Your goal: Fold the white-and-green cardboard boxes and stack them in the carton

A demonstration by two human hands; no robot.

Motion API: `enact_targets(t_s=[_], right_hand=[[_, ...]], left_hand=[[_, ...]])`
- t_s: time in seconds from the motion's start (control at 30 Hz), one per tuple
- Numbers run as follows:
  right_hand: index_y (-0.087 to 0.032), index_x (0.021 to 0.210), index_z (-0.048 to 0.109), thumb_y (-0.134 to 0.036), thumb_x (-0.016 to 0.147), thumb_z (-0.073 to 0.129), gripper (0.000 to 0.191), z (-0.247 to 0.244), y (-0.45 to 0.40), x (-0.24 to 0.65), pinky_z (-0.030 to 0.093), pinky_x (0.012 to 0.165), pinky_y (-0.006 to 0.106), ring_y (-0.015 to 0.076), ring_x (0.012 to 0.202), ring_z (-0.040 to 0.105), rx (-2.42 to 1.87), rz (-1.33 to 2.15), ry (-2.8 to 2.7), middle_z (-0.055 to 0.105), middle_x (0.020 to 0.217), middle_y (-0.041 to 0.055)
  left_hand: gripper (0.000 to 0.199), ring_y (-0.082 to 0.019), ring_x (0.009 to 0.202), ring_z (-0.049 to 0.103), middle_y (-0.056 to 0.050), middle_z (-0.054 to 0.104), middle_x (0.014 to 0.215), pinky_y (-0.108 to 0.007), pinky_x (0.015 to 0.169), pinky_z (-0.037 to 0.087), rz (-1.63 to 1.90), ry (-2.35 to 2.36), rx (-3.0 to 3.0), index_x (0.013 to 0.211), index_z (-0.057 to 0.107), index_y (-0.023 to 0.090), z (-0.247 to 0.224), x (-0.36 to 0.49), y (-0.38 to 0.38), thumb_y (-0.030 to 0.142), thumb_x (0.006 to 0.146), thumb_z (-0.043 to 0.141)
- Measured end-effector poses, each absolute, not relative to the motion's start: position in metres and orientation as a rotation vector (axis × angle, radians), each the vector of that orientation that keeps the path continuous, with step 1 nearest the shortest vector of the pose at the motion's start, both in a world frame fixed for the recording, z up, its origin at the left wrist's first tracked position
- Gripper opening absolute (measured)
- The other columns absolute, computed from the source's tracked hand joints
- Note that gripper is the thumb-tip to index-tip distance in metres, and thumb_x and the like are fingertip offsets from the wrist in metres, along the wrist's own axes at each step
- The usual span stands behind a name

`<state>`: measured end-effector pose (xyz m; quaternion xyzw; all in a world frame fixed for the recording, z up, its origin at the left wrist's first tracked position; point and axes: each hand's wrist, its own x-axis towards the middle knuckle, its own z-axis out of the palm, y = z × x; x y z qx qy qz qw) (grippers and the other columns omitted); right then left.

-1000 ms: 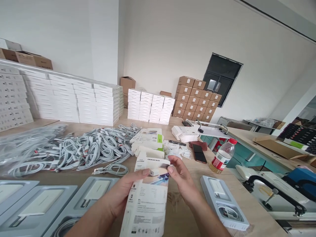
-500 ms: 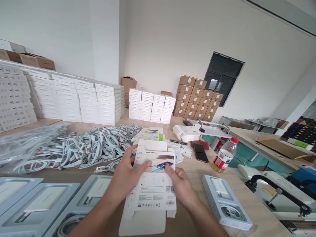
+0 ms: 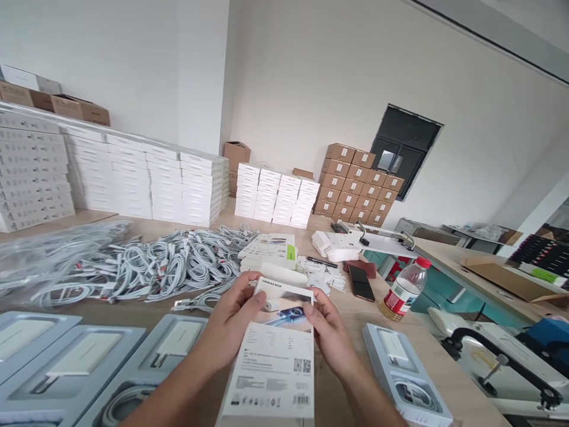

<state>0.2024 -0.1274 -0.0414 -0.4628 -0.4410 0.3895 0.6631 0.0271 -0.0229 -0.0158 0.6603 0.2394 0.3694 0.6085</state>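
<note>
Spreading across the middle and lower frame, a wooden table (image 3: 360, 314) carries a long wall of white boxes (image 3: 164, 184) at the left. Next in bulk comes a heap of pale cables (image 3: 178, 261) at centre left. Grey trays (image 3: 133, 338) sit at the lower left, and one more tray (image 3: 402, 363) lies at the lower right. Between them, at bottom centre, the person holds up a printed box (image 3: 275, 356), its picture panel facing the camera. The left hand (image 3: 235, 314) and right hand (image 3: 329, 326) grip its upper sides, thumbs pressed on the front.

The step in hand appears to be shaping the thin box with both hands. Going by its form, the next move would call for even pressure along the sides, so that the walls square up without creasing and an end can take its flap.

The box's lower end runs down to the bottom edge of the frame, its back is out of sight, and most of the fingers are hidden behind it. Whether either end is tucked in cannot be told. The smallest print is unreadable, and the leftmost tray is cut off.
</note>
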Motion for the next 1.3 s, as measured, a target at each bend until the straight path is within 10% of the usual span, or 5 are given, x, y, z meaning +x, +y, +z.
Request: enact_targets(t_s=[0.17,0.63,0.9,1.07,1.3], right_hand=[[-0.024,0.109,0.067,-0.062,0.084,0.058,0.046,-0.051,-0.121,0.216,0.039,0.049,0.027,0.0157,0.053,0.051,-1.143,0.673,-0.853,0.06,0.06,-0.0021],[-0.024,0.072,0.075,-0.036,0.076,0.075,0.013,-0.044,-0.128,0.219,0.04,0.062,0.029,0.0157,0.07,0.054,-1.268,0.256,-1.158,0.057,0.075,0.0012],[-0.018,0.058,0.061,-0.046,0.066,0.083,0.036,-0.047,-0.125,0.224,0.034,0.052,0.023,0.0085,0.053,0.043,-1.014,0.898,-0.768,0.055,0.057,-0.0042],[-0.018,0.086,0.07,-0.042,0.057,0.09,0.042,-0.046,-0.124,0.216,0.045,0.061,0.024,0.0121,0.063,0.059,-0.963,1.183,-0.625,0.07,0.073,-0.0002],[-0.016,0.067,0.07,-0.038,0.063,0.087,0.028,-0.047,-0.125,0.22,0.04,0.056,0.021,0.0087,0.057,0.054,-1.086,1.011,-0.876,0.069,0.066,-0.0017]], left_hand=[[0.045,-0.018,0.067,0.063,-0.001,0.067,0.084,-0.024,0.057,0.044,0.646,0.389,1.433,0.123,0.053,0.026,-0.008,0.022,-0.024,0.047,0.085,0.061],[0.029,-0.015,0.069,0.061,0.0,0.067,0.084,-0.022,0.061,0.043,0.506,0.277,1.435,0.114,0.06,0.025,-0.009,0.018,-0.023,0.037,0.088,0.062],[0.03,-0.015,0.073,0.058,0.0,0.067,0.087,-0.023,0.063,0.042,0.445,0.246,1.485,0.116,0.058,0.025,-0.011,0.018,-0.024,0.036,0.088,0.063],[0.033,-0.014,0.072,0.055,0.001,0.064,0.086,-0.023,0.063,0.041,0.459,0.279,1.536,0.117,0.056,0.025,-0.014,0.02,-0.023,0.039,0.088,0.063],[0.037,-0.016,0.073,0.056,0.001,0.062,0.086,-0.025,0.064,0.041,0.44,0.306,1.61,0.124,0.05,0.028,-0.018,0.021,-0.021,0.042,0.09,0.059]])
